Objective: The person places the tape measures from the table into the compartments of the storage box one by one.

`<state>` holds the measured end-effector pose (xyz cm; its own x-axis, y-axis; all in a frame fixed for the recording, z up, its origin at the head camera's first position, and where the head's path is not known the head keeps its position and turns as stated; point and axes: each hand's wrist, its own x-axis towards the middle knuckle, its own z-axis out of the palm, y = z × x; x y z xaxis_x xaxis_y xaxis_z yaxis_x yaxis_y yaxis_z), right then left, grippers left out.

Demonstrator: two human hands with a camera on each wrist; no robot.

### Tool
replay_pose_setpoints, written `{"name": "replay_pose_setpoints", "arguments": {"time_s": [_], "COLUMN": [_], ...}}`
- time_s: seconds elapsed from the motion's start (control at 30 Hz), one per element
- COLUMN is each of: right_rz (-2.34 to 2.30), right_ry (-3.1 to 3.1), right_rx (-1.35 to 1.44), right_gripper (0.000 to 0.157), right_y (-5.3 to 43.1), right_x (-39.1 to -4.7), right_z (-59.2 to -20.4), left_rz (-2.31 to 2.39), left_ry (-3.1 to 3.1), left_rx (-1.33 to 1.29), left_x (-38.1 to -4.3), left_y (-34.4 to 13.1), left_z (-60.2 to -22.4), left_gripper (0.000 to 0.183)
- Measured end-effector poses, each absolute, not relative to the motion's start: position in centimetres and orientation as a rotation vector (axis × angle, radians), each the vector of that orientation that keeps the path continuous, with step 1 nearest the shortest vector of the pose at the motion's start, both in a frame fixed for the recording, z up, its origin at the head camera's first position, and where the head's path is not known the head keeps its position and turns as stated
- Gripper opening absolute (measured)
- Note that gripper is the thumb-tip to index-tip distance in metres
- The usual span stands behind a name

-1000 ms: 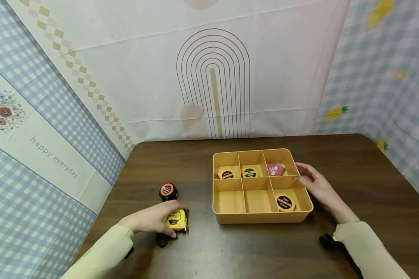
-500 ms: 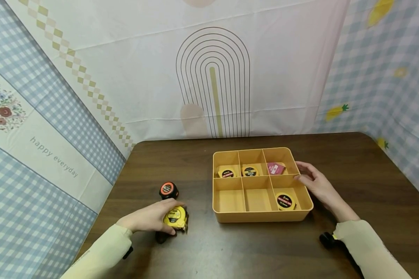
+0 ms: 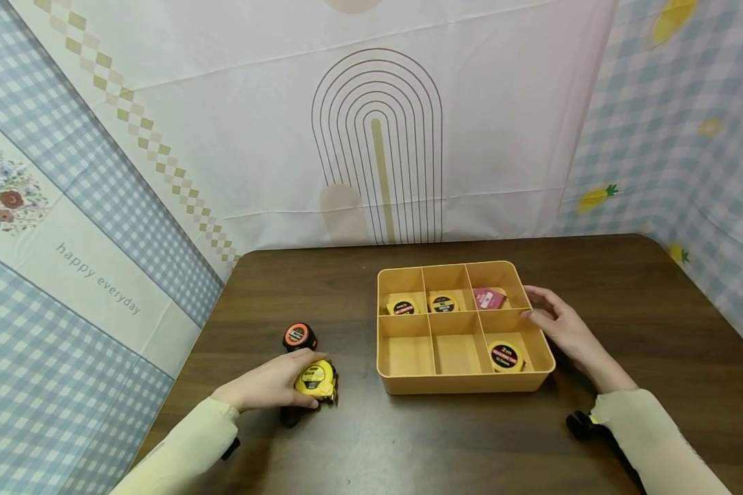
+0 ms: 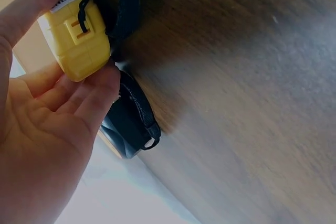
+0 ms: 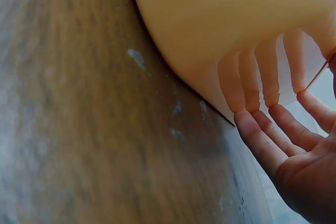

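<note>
My left hand (image 3: 272,381) grips a yellow tape measure (image 3: 316,380), thumb on one side and fingers on the other. In the left wrist view a black cord and barcode label show on the yellow tape measure (image 4: 79,35). A black tape measure with an orange face (image 3: 298,336) lies just beyond that hand, its strap (image 4: 139,98) showing in the left wrist view. My right hand (image 3: 560,330) touches the right side of a yellow divided box (image 3: 464,384). In the right wrist view its fairly straight fingers (image 5: 296,129) rest against the outer wall.
Back compartments hold two yellow tape measures (image 3: 402,305) and a pink tape measure (image 3: 488,298). Another yellow tape measure (image 3: 505,357) lies in the front right compartment. The brown table (image 3: 408,447) meets a patterned cloth (image 3: 272,137) behind.
My left hand has shifted slightly with the yellow tape measure, which is now turned a little and sits marginally further right. The right hand and box stay put.
</note>
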<state>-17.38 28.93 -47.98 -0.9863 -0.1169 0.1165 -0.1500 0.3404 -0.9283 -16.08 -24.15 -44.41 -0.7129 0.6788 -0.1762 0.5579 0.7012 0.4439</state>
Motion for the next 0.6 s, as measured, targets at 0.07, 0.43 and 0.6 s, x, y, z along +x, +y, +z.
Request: {"name": "replay_pose_setpoints", "arguments": {"time_s": [0.07, 0.43, 0.6], "right_rz": [1.772, 1.757, 1.761], "right_ry": [-2.551, -2.554, -2.548], "right_rx": [0.249, 0.25, 0.262], "right_gripper": [0.055, 0.055, 0.054], "right_y": [28.95, 28.97, 28.99], "right_x": [-17.38, -17.47, -17.41], "right_z": [-48.01, -47.95, -48.05], "left_rz": [0.516, 0.491, 0.478], "left_ry": [2.586, 2.591, 2.587], "left_rx": [0.97, 0.966, 0.95], "left_x": [-16.11, -16.26, -16.31], "left_y": [-23.99, -23.65, -23.67], "left_z": [-44.43, -44.4, -44.36], "left_gripper": [0.08, 0.08, 0.08]}}
